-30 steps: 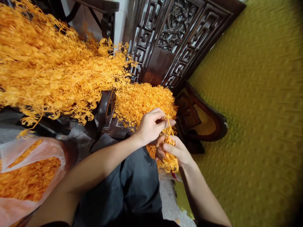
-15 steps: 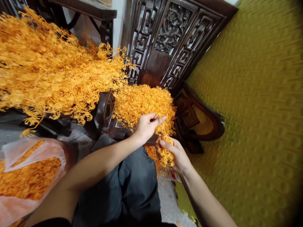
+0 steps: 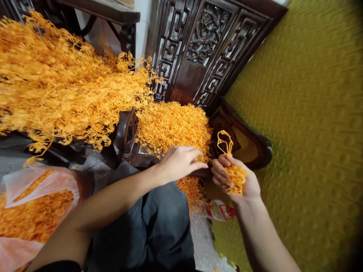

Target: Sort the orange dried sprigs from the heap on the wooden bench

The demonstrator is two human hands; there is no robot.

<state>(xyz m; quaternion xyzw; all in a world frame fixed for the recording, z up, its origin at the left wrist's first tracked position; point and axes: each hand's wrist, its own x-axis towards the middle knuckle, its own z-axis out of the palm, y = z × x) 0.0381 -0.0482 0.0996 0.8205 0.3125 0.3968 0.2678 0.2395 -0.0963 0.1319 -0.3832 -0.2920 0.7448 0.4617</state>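
Note:
My right hand (image 3: 247, 185) is wrapped round a bunch of orange plastic flower pieces (image 3: 236, 179). A thin looped stem sticks up above its fingers. My left hand (image 3: 181, 163) hovers over the chair's front edge with thumb and fingers stretched out and apart, and nothing shows between them. Just beyond it, a heap of small orange plastic flower pieces (image 3: 176, 124) covers the seat of a dark carved wooden chair (image 3: 195, 81).
Long orange plastic flower sprays (image 3: 65, 83) are piled at the left. Below them stands a plastic-lined tub (image 3: 78, 185) of orange pieces. More orange pieces (image 3: 191, 189) lie under the chair, near a red-labelled bottle (image 3: 219, 210). A yellow-green textured mat (image 3: 306, 124) rises at the right.
My right hand has moved right and turned, still gripping the orange bunch. My left hand has let go of the thin stem and lowered slightly to the right. The bottle now shows more.

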